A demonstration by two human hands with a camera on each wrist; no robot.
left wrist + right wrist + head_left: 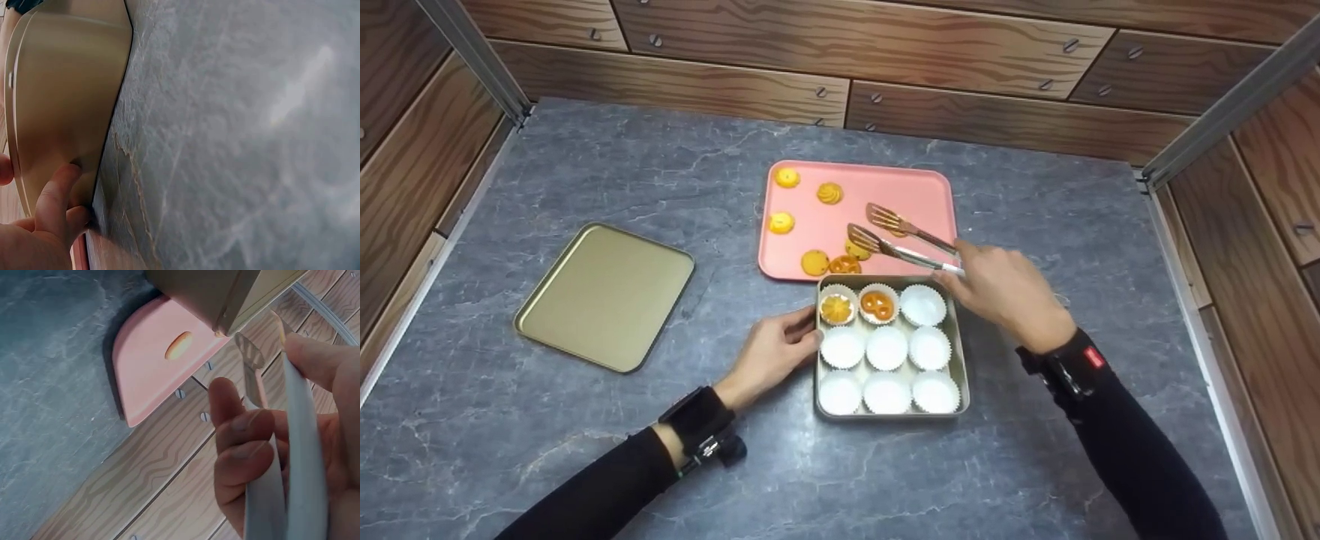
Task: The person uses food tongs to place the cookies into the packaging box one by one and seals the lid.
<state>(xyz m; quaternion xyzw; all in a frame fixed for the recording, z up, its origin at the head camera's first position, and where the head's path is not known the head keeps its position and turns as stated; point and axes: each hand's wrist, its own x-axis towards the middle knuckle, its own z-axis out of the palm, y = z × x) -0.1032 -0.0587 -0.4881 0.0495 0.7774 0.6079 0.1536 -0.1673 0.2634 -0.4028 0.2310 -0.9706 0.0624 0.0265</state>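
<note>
My right hand [1009, 292] grips a pair of tongs [911, 259] with brown slotted heads and pale handles. The heads are spread apart above the pink tray [877, 180], over yellow cookies [857, 250] near its front. My left hand [769, 356] rests against the left side of a square gold tin [962, 360]; in the left wrist view its fingers [59, 197] touch the outer wall. White paper cups [886, 348] stand in rows inside the tin. A flower-shaped cookie [836, 308] sits in the back left cup, and a pretzel-shaped cookie [877, 305] in the back middle one.
A gold lid [607, 296] lies on the grey marbled table [720, 187] at the left. More cookies, including a swirled one [829, 193], are spread over the tray, which touches or nearly touches the tin's back. Wood-patterned walls [810, 45] enclose the back and sides.
</note>
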